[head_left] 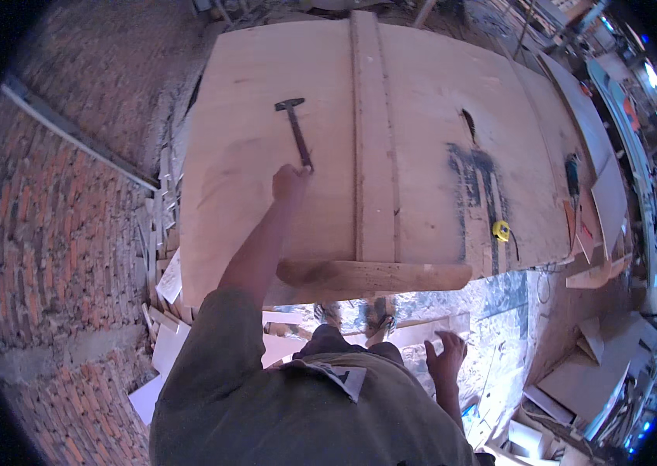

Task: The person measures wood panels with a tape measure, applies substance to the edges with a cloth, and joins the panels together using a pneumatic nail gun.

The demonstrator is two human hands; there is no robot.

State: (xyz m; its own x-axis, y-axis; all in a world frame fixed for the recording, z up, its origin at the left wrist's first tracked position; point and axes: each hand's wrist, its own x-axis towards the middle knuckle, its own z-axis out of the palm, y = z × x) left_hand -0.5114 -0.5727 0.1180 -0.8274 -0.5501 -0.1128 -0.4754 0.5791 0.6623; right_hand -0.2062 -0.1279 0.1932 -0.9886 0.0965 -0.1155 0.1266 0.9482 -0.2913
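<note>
Two bare hands are in view, the left at work over a pale wooden counter (239, 116) and the right clear of it. The left hand (290, 183) is at the lower end of the handle of a hammer (297, 133), which is over the counter's left part with its dark head pointing away from the person. The left fingers are bunched at the handle end; whether they grip it or only touch it cannot be told. The right hand (446, 358) is raised above the floor (499, 311), palm empty, fingers spread wide. A long batten (375, 140) runs lengthwise to the right of the hammer, and a round-ended board (375, 276) lies crosswise along the near edge. A yellow tape measure (501, 231) sits on the right part, beside dark stains (477, 163). A brick wall (57, 248) stands at the left.
</note>
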